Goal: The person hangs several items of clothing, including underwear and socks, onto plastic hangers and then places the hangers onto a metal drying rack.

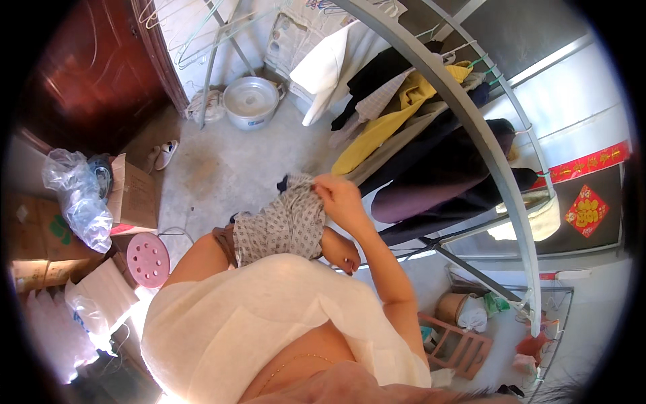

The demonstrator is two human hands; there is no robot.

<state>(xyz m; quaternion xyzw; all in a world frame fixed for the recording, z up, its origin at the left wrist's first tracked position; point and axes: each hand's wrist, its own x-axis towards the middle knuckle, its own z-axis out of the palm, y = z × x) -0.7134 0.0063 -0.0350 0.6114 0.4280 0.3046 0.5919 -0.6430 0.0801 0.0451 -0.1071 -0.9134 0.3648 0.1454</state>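
Note:
A grey patterned cloth garment (285,222) with a brown edge lies across my left forearm, in front of my body. At its upper right corner my right hand (335,197) pinches the fabric between thumb and fingers. My left arm passes under or through the garment, and my left hand (344,255) comes out on its right side with curled fingers. Whether that hand grips anything is hidden. A small dark piece (283,183) sticks out at the garment's far end.
Hanging clothes, including a yellow garment (398,121), fill a curved metal rack (467,106) at right. An aluminium pot (251,101) stands on the floor beyond, near slippers (166,154). A pink stool (148,259) and cardboard boxes (133,197) stand at left. A plastic rack (456,348) lies lower right.

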